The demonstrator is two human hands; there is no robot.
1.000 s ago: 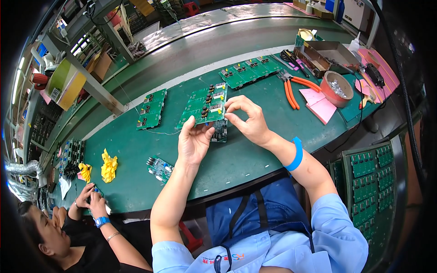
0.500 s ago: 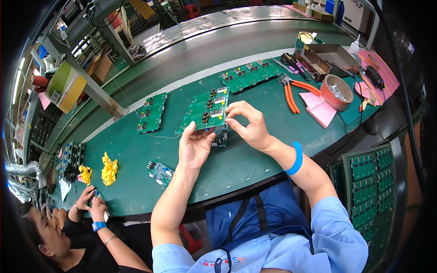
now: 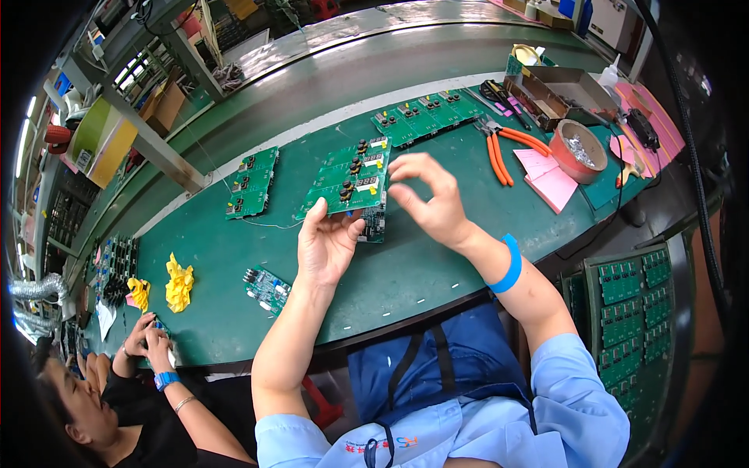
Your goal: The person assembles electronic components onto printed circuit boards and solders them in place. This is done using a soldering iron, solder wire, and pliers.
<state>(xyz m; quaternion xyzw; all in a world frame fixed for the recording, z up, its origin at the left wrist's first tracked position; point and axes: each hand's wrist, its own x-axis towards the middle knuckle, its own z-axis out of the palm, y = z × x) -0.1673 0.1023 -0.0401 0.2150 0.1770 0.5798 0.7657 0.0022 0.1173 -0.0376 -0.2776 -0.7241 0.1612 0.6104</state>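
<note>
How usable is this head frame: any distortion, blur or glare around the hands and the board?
Head view: strong fisheye, the bench edge bows and corners go black; left hand, right hand and green circuit board are fairly sharp, evenly lit; mild sheen on the curved metal ledge behind.

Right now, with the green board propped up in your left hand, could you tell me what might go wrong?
The left hand grips the circuit board panel only at its lower edge while the right hand hovers open beside it, so the tilted panel might slip or flex. It could also drop onto the small board lying just beneath it.
</note>
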